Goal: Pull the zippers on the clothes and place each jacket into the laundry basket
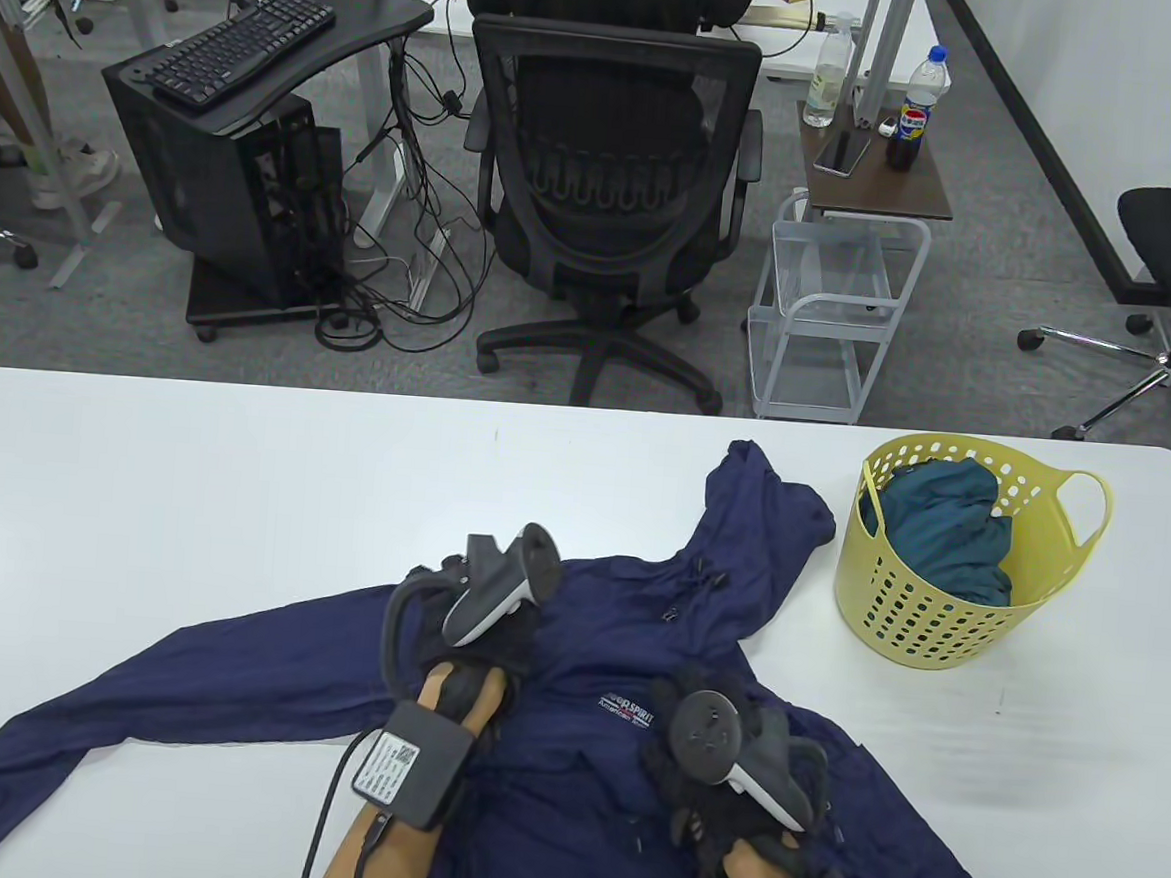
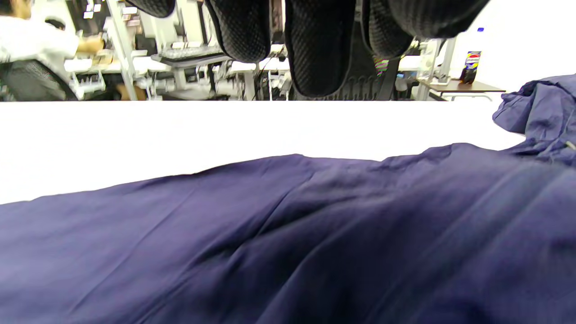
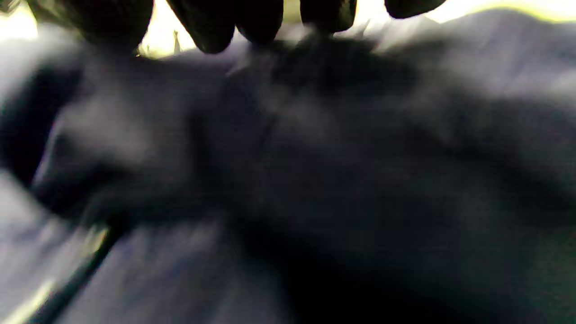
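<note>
A navy jacket (image 1: 620, 662) lies spread, front up, on the white table (image 1: 191, 492), its hood (image 1: 762, 501) pointing toward the far edge and one sleeve (image 1: 126, 708) stretched toward the near left corner; a small white logo (image 1: 625, 710) marks the chest. Left hand (image 1: 478, 612) rests on the jacket's shoulder area, beside the collar; in the left wrist view its fingers (image 2: 319, 49) hang fairly straight above the cloth (image 2: 315, 234), holding nothing. Right hand (image 1: 723, 759) lies on the chest just right of the logo; the right wrist view is blurred, showing fingertips (image 3: 216, 22) down at bunched cloth (image 3: 315, 180), and whether they pinch it cannot be told. Each hand carries a grey tracker (image 1: 495, 583) on its back. A yellow basket (image 1: 943, 624) stands on the table to the right of the jacket, near the hood but apart from it, holding a teal garment (image 1: 950, 525). Beyond the table: an office chair (image 1: 604, 180), a wire cart (image 1: 835, 306) and a side stand with two bottles (image 1: 919, 107).
</note>
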A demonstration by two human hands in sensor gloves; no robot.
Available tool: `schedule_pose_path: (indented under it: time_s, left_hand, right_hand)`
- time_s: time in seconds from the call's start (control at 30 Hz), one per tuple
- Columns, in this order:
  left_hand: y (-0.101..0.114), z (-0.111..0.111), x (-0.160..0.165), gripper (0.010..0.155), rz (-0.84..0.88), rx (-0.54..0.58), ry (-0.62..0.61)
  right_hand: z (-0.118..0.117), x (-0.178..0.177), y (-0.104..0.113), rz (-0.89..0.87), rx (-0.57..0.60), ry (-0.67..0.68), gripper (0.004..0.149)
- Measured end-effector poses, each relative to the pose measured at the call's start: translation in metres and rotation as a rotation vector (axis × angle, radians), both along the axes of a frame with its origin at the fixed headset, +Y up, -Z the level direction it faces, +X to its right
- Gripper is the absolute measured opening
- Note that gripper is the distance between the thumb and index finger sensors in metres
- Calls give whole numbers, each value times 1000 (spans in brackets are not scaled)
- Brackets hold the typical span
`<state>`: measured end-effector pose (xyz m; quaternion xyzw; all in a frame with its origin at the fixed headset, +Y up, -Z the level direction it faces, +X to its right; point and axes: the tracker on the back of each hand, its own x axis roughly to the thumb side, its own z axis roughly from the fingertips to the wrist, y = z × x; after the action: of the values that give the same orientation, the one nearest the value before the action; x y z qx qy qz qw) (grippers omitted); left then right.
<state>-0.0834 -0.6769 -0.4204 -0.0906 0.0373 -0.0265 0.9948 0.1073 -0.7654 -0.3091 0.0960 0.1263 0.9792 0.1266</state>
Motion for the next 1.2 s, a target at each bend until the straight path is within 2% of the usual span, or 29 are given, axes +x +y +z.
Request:
schedule_pose_path:
  time_s: [0.1,0.13,0.17,0.23,0.3,0.37,0.5,0.63,0.73,0.8,0.9,1.07,1.2]
  left_hand:
    - [0,-22,36,57,-30,47,-70]
    - [-2,-28,45,58,-18,51,-80]
    - [-6,-36,57,58,17,36,-92]
    - [-16,-48,75,57,90,-4,-110]
    - [-35,-60,92,56,161,-74,-60]
    - [-52,-66,103,57,155,-138,-28]
    - [-75,-75,121,65,136,-152,18]
    - [-92,-79,136,73,-58,-145,47]
    - [-97,-78,136,59,-69,-145,47]
    - [-91,-78,130,45,-7,-95,52]
    - [-70,-78,108,42,96,6,56]
    - [-7,-78,34,41,309,227,134]
    - [32,-71,-22,42,246,416,200]
  right_hand:
    - [1,-9,-18,46,-148,109,62]
    - [3,-9,-18,44,-141,123,62]
    - [7,-9,-15,32,-107,135,61]
    - [11,-9,-11,19,-149,169,58]
    - [17,-6,-9,-28,-206,196,57]
    - [21,-5,-7,-47,-251,215,56]
    - [28,-10,-4,-65,-324,277,52]
    - [34,-17,-4,-72,-356,331,50]
    - [34,-17,-4,-68,-353,333,50]
    - [33,-15,-5,-85,-359,329,49]
    - [33,-13,-6,-97,-363,327,49]
    - [30,-8,-6,-120,-362,309,49]
    - [27,0,-5,-115,-327,247,51]
